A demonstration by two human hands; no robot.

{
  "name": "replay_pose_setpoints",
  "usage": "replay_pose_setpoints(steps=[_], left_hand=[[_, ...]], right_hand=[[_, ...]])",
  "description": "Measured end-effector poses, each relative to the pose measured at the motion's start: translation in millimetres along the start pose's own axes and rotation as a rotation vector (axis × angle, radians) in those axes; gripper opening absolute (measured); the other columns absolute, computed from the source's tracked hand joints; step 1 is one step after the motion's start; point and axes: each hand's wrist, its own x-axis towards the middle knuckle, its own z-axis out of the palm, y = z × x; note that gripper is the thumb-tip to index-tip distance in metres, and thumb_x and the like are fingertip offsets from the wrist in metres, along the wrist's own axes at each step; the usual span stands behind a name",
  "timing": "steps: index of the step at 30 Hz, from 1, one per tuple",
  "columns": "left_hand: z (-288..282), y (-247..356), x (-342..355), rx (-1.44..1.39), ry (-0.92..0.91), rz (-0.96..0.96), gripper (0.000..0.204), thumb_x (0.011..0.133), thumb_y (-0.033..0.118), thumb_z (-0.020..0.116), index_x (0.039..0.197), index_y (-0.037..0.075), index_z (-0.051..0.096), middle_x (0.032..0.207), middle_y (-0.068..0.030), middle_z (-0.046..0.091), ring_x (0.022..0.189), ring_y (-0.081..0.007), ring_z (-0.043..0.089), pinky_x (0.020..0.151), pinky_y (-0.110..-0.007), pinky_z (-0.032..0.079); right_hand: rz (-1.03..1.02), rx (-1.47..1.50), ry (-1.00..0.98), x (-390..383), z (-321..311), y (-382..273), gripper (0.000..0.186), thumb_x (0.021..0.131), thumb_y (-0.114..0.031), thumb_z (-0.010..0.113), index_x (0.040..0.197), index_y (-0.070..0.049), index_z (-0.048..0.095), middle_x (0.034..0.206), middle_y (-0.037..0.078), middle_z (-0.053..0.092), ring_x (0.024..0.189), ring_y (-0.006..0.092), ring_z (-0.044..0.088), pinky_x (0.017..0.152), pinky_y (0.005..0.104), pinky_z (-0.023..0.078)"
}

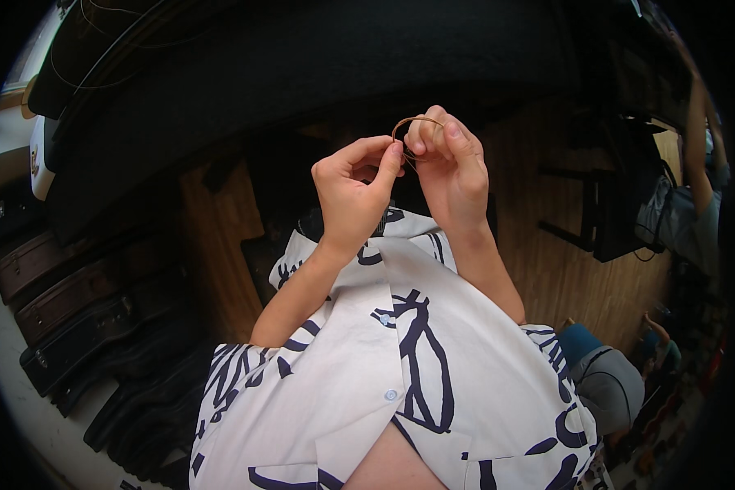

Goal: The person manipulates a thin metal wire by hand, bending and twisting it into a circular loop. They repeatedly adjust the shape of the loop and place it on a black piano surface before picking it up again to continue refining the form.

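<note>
— Wire loop (pixel 416 122), thin and coppery: who has it?
— Both hands: left hand (pixel 353 192) and right hand (pixel 449 167) pinch it between fingertips, held up before the chest.
— Around them?
— White patterned shirt (pixel 416 359) below; dark instrument cases (pixel 73 302) far left.

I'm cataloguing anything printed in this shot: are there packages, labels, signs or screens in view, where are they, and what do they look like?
No package, sign or screen shows clearly.
White object with a small dark and orange mark: far left edge, rounded, too small to tell its kind.
Thin brown wire loop: pinched between the left hand and the right hand, unlabelled.
White shirt with dark brush-stroke pattern: lower centre, no lettering.
</note>
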Motion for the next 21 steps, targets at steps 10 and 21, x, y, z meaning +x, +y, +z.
replay_pose_setpoints(steps=[10,21], left_hand=[[-16.2,3.5,13.4,-0.028,0.047,0.089,0.012,0.096,0.011,0.067,0.095,0.0,0.07,0.08,-0.0028,0.068,0.07,-0.0076,0.064,0.057,-0.019,0.046],[-28.2,9.6,21.7,0.705,-0.187,0.565,0.008,0.083,-0.002,0.072,0.089,0.003,0.07,0.089,-0.0079,0.068,0.067,-0.0223,0.067,0.058,-0.028,0.054]], right_hand=[[-0.022,-0.613,-0.098,5.0,-19.7,-15.4,0.023,0.102,-0.017,0.057,0.087,-0.002,0.066,0.078,0.002,0.06,0.064,0.0062,0.049,0.058,0.0213,0.039],[0.229,-1.157,-0.214,4.9,-6.5,-45.4,0.015,0.085,-0.002,0.068,0.098,0.002,0.071,0.076,0.009,0.07,0.058,0.0102,0.059,0.056,0.023,0.045]])
